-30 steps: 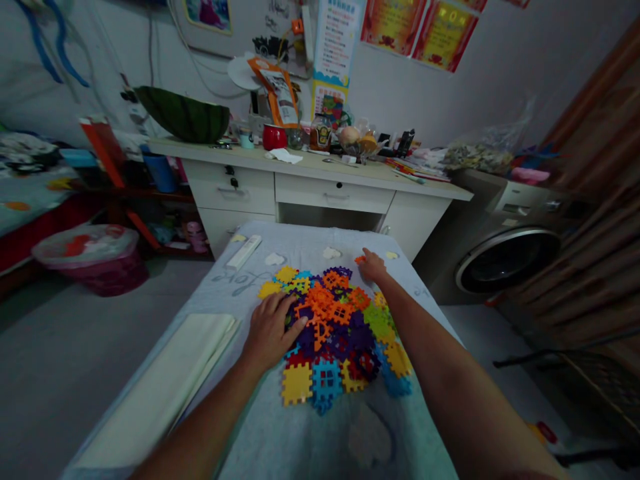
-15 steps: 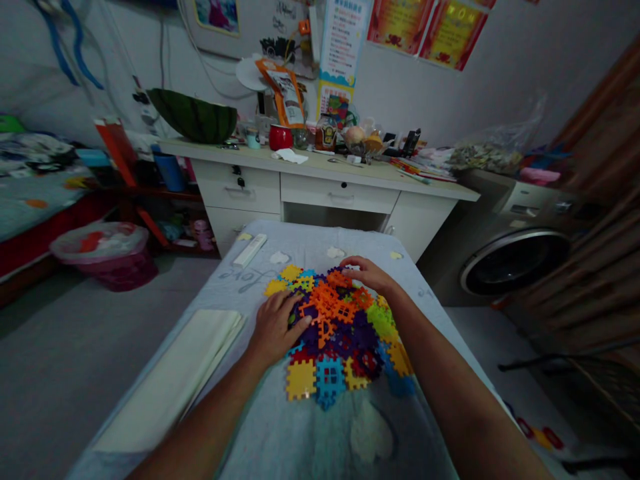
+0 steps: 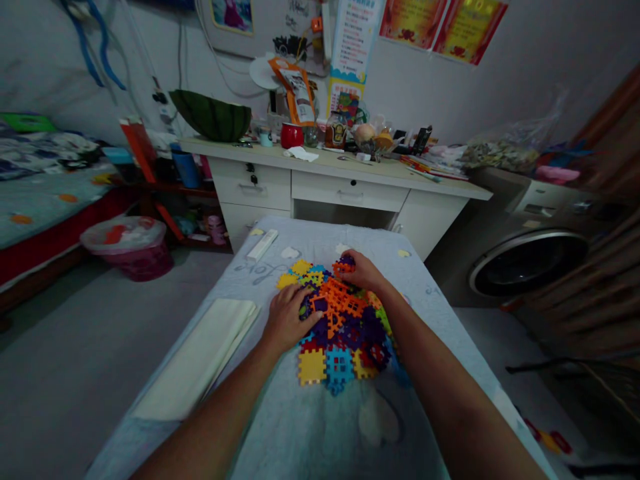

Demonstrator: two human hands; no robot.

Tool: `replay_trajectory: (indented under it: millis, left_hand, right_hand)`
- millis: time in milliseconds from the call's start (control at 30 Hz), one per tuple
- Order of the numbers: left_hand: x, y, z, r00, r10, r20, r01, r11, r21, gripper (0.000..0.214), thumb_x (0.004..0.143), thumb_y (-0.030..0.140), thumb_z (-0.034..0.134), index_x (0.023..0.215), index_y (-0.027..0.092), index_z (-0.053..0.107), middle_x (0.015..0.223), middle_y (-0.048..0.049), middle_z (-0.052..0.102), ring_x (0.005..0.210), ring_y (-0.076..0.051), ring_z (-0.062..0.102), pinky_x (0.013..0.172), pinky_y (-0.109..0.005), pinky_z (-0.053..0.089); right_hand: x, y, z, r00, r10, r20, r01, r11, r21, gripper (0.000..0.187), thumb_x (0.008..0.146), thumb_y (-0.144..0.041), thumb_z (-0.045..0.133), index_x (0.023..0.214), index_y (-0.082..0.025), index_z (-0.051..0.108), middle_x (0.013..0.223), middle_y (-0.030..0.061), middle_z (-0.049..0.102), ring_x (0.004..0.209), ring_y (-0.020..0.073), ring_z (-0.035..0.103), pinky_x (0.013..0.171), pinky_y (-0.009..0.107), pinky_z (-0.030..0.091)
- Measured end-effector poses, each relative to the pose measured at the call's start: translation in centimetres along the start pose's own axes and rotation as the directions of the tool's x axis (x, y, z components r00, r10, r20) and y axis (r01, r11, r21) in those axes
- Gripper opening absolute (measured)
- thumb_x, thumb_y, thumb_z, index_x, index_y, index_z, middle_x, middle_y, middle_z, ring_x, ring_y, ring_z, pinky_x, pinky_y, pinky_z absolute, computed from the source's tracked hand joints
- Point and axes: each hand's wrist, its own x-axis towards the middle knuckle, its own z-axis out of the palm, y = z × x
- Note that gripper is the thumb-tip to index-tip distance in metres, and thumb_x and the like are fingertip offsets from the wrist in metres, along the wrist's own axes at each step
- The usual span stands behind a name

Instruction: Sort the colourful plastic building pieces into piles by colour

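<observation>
White drawers (image 3: 325,188) behind cloth-covered bench (image 3: 310,433); one remote (image 3: 263,245), far left corner. Tiles (image 3: 340,313) uncountable: my left fingers (image 3: 309,323) splayed there, right fingers (image 3: 350,253) curled, grip unclear.

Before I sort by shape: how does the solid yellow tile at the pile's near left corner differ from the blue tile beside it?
Colour: the yellow tile is plain yellow, the blue tile bright blue.
Face: the yellow tile is unbroken, while the blue tile has window-like openings with red showing through.
Place: the yellow tile lies to the left of the blue tile.
Both are squarish, with toothed edges.
</observation>
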Motion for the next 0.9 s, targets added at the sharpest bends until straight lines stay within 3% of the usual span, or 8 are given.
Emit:
replay_trajectory:
  millis: [100,233,400,567,667,800,900]
  left_hand:
    - [0.0,-0.1,0.0,1.0,0.006,0.009,-0.006,1.0,0.0,0.049,0.082,0.052,0.061,0.121,0.023,0.059,0.13,-0.01,0.054,0.123,-0.029,0.048,0.104,-0.048,0.038]
    - [-0.1,0.2,-0.3,1.0,0.013,-0.007,-0.012,0.999,0.042,0.048,0.084,0.052,0.057,0.122,0.023,0.058,0.133,-0.0112,0.053,0.124,-0.03,0.047,0.105,-0.05,0.035]
    - [-0.6,1.5,-1.6,0.998,0.049,-0.045,-0.042,0.99,0.138,0.055,0.085,0.057,0.054,0.127,0.021,0.055,0.138,-0.0145,0.049,0.131,-0.034,0.039,0.108,-0.058,0.026]
    - [-1.0,3.1,-2.1,0.986,0.14,0.094,-0.15,0.982,0.111,0.062,0.083,0.057,0.056,0.132,0.021,0.051,0.135,-0.0133,0.053,0.126,-0.033,0.044,0.108,-0.055,0.028]
    - [-1.3,4.2,-1.9,0.969,0.177,0.172,-0.196,0.976,0.098,0.065,0.079,0.053,0.063,0.135,0.023,0.049,0.136,-0.0114,0.054,0.126,-0.032,0.044,0.111,-0.056,0.024]
    - [-1.6,5.8,-1.9,0.927,0.27,0.259,-0.287,0.957,0.03,0.063,0.08,0.043,0.063,0.138,0.027,0.046,0.136,-0.0069,0.056,0.129,-0.03,0.042,0.115,-0.054,0.018]
    - [-1.7,6.5,-1.9,0.889,0.337,0.312,-0.348,0.937,-0.021,0.056,0.084,0.035,0.059,0.138,0.028,0.047,0.134,-0.0051,0.058,0.126,-0.028,0.044,0.114,-0.051,0.021]
  right_hand:
    - [-2.3,-0.7,-1.9,0.997,-0.024,-0.077,0.032,0.994,0.106,0.057,0.07,-0.032,0.073,0.121,-0.019,0.052,0.106,0.0048,0.064,0.091,0.0182,0.06,0.085,0.032,0.047]
    - [-6.1,-0.3,-3.1,0.997,0.052,-0.051,-0.043,0.986,0.163,0.069,0.08,-0.047,0.063,0.138,-0.019,0.039,0.107,0.0081,0.065,0.093,0.0214,0.062,0.085,0.037,0.049]
    - [-10.8,0.5,-3.3,1.0,0.0,0.005,0.0,0.999,-0.037,0.067,0.083,-0.056,0.058,0.139,-0.021,0.045,0.133,0.0147,0.054,0.123,0.0292,0.05,0.105,0.048,0.037]
    - [-13.9,-0.6,-2.0,0.996,0.043,0.076,-0.025,0.973,-0.229,0.09,0.067,-0.054,0.075,0.144,-0.022,0.041,0.153,0.0159,0.031,0.14,0.0378,0.026,0.111,0.056,0.024]
    - [-14.1,-0.9,-1.0,0.998,0.041,0.044,-0.028,0.966,-0.258,0.074,0.072,-0.042,0.071,0.14,-0.025,0.047,0.151,0.0117,0.035,0.142,0.0366,0.022,0.112,0.056,0.022]
    - [-13.5,-0.3,-0.4,0.996,0.047,-0.075,-0.066,0.962,-0.266,0.053,0.075,-0.022,0.06,0.128,-0.023,0.058,0.138,0.0111,0.051,0.135,0.0325,0.035,0.111,0.054,0.023]
    - [-13.4,0.8,-0.4,0.983,0.056,-0.177,-0.104,0.957,-0.272,0.042,0.075,-0.018,0.058,0.115,-0.024,0.065,0.128,0.0102,0.059,0.128,0.0317,0.041,0.108,0.054,0.023]
